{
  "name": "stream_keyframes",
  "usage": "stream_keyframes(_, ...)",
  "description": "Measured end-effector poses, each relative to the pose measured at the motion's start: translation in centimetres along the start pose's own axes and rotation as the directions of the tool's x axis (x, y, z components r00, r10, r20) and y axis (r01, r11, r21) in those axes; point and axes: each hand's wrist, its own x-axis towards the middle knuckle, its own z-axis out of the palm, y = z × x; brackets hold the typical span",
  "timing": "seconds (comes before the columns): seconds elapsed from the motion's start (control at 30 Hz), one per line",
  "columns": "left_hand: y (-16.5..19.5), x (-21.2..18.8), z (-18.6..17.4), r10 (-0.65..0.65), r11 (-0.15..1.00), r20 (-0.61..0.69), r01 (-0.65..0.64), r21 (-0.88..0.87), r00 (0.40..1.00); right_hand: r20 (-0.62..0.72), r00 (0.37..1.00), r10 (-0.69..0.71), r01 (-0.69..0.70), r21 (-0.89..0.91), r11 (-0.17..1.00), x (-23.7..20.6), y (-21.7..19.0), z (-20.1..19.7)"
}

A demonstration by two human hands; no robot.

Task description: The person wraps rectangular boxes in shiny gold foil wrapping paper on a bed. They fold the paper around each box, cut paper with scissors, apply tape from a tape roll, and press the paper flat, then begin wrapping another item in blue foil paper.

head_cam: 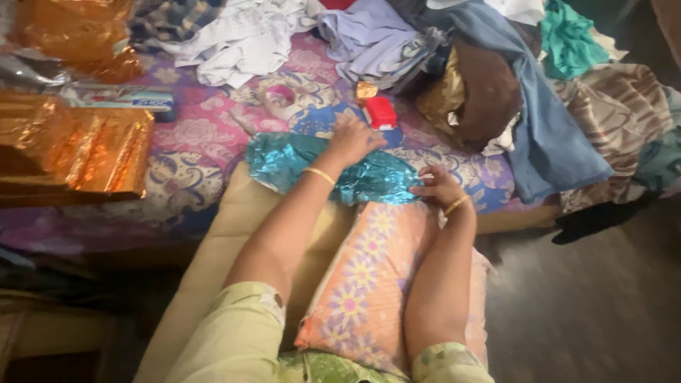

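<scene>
A crinkled sheet of shiny teal foil wrap [284, 164] lies across the edge of the bed. My left hand [352, 140] presses flat on top of it, fingers spread toward a small red box [381, 112]. My right hand [436, 187] pinches the foil's right edge between thumb and fingers. Both wrists wear gold bangles. Under my forearms lies an orange pillow with flower print [369, 284].
A roll of tape [279, 99] sits on the floral bedsheet [206, 135] behind the foil. Gold foil-wrapped boxes [78, 149] stand at left. Piled clothes [496, 85] cover the back and right of the bed. Dark floor [596, 298] lies at right.
</scene>
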Motion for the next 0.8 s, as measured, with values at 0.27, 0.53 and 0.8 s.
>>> stream_keyframes(0.27,7.0,4.3,2.6,0.042,0.985,0.536,0.056,-0.165,0.843,0.019,0.999,-0.036,0.035,0.042,0.999,0.1,0.0,0.9)
stream_keyframes(0.53,6.3,6.1,4.3,0.387,0.918,0.631,-0.211,-0.337,0.672,-0.012,1.0,0.007,-0.007,-0.007,1.0,0.6,0.8,0.9)
stream_keyframes(0.8,4.4,5.4,4.0,0.354,0.839,0.393,-0.102,-0.534,0.849,0.042,0.999,0.001,-0.002,0.019,1.0,0.9,1.1,0.9)
